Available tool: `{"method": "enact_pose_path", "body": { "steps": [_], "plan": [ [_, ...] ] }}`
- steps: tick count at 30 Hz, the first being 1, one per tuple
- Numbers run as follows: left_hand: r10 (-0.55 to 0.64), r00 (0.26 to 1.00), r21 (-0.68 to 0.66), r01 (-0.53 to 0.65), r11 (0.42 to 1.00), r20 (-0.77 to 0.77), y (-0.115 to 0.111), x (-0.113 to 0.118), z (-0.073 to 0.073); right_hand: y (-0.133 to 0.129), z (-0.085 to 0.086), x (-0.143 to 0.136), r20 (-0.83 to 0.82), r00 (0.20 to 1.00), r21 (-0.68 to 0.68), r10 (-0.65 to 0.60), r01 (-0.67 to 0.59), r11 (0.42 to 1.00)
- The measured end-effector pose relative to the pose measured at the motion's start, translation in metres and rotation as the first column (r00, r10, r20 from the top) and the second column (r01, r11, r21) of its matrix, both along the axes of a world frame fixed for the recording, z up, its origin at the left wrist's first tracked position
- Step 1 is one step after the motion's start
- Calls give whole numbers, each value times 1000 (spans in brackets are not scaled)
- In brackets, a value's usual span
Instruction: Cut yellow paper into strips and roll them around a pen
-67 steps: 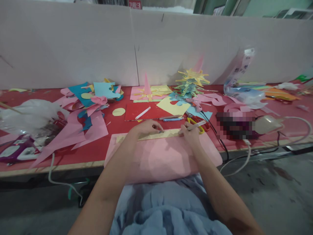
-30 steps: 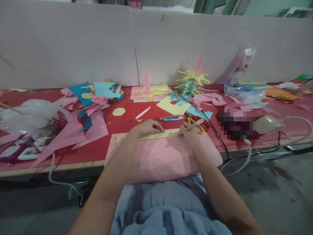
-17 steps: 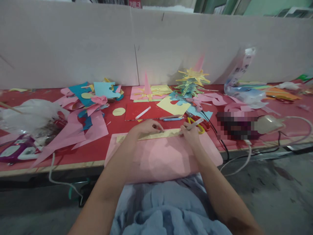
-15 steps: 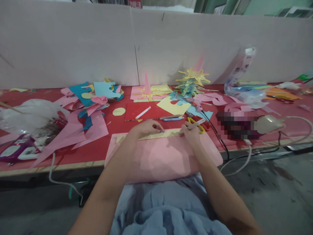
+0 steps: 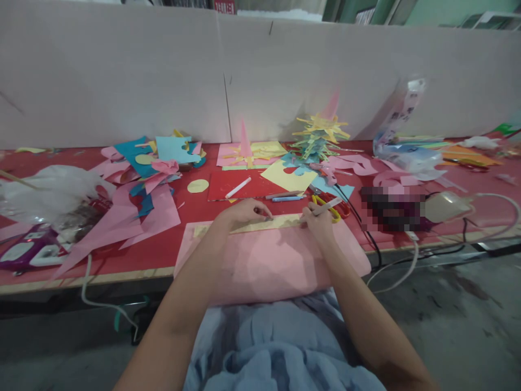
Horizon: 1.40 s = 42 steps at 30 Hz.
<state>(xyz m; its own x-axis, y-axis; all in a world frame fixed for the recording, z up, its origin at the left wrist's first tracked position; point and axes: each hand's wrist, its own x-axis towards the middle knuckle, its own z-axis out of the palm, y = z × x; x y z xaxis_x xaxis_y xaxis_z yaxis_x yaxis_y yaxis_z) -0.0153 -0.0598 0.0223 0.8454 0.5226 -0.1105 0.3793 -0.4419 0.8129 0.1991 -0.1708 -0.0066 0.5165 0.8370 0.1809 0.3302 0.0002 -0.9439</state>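
A large pink sheet [image 5: 268, 260] lies at the table's front edge and hangs slightly over it. Along its top edge runs a narrow pale yellow strip [image 5: 280, 222]. My left hand [image 5: 248, 210] rests on the strip with fingers curled, and a small dark thing shows at its fingertips, too small to make out. My right hand [image 5: 317, 219] is closed around a whitish pen [image 5: 328, 206], its lower end at the right part of the strip. Yellow-handled scissors [image 5: 334, 214] lie just behind my right hand.
A red sheet [image 5: 223, 183] with pens lies behind my hands. A paper tree [image 5: 321, 136] stands back right. Pink scraps [image 5: 118, 217] and a purple glue gun [image 5: 32, 250] lie left; a black cord [image 5: 358, 222] and white adapter [image 5: 448, 206] sit right.
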Motion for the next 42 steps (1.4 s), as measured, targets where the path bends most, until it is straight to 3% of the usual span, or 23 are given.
{"method": "enact_pose_path", "body": {
  "steps": [20,42],
  "plan": [
    [9,1000,-24,-9,1000,24,1,0,-5,-3,3,-5,-19,999,11,-39,40,999],
    [21,1000,-43,-20,999,19,-3,1,0,-2,-9,-1,155,986,92,-66,52,994]
  ]
}}
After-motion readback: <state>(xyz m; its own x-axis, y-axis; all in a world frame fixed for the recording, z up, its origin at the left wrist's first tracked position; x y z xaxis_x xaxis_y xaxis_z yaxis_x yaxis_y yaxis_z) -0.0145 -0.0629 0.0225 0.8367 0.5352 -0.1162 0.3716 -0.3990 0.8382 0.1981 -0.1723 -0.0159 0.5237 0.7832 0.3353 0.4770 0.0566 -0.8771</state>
